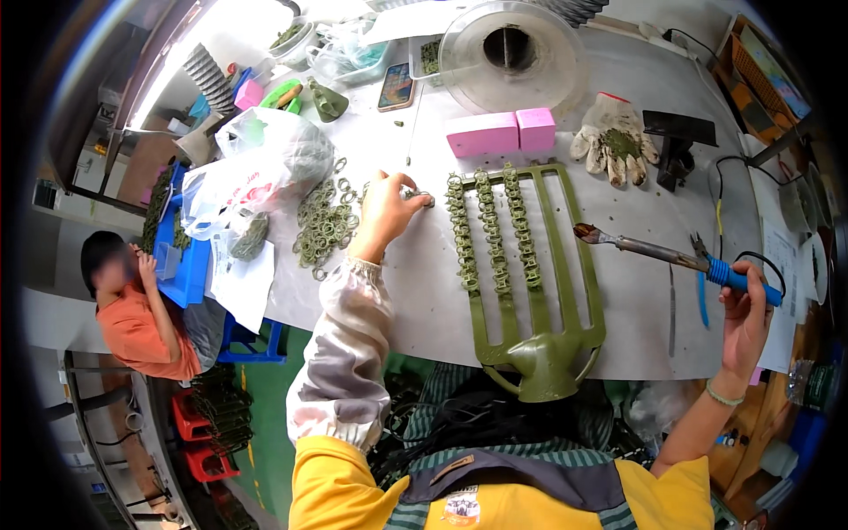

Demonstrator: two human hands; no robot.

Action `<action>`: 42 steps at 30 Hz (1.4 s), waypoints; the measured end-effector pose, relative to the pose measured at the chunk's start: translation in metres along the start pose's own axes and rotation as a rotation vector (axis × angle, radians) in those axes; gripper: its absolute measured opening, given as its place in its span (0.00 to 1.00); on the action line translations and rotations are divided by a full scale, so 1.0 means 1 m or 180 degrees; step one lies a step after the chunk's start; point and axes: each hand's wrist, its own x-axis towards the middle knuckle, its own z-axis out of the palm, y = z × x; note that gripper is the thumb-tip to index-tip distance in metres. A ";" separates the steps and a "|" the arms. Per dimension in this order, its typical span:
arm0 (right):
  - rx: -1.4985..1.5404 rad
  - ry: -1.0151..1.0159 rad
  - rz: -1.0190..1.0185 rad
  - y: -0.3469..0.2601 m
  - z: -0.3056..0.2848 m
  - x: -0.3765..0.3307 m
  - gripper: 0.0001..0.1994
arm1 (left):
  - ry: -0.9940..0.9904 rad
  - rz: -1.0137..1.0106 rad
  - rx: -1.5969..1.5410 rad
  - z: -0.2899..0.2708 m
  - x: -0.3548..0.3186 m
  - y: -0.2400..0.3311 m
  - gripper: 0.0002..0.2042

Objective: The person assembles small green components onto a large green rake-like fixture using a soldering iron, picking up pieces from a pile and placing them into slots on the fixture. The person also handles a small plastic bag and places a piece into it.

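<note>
My right hand (pixel 746 331) is closed around the blue handle of a soldering iron (pixel 658 250), whose broad brown tip points left over the green frame. The olive-green frame (pixel 541 371) has long parallel bars and lies flat in front of me. Rows of small green ring pieces (pixel 488 234) line three of its bars; the rightmost bars are bare. Left of the frame, my left hand (pixel 386 212) has its fingers pinched at the tabletop on what looks like a small green ring (pixel 415 195), partly hidden by the fingers. A loose pile of green rings (pixel 325 225) lies beside that hand.
Pink blocks (pixel 483 135), a stained glove (pixel 614 141) and a black stand (pixel 676 146) lie beyond the frame. Pliers (pixel 701 287) rest at right. Plastic bags (pixel 274 150), a phone (pixel 397 87) and a round clear cover (pixel 556 66) are farther back. A person (pixel 146 309) sits at left.
</note>
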 end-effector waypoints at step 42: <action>0.0101 -0.0139 0.0024 0.035 0.054 0.042 0.09 | 0.0069 0.1723 -0.0832 0.024 0.051 0.129 0.11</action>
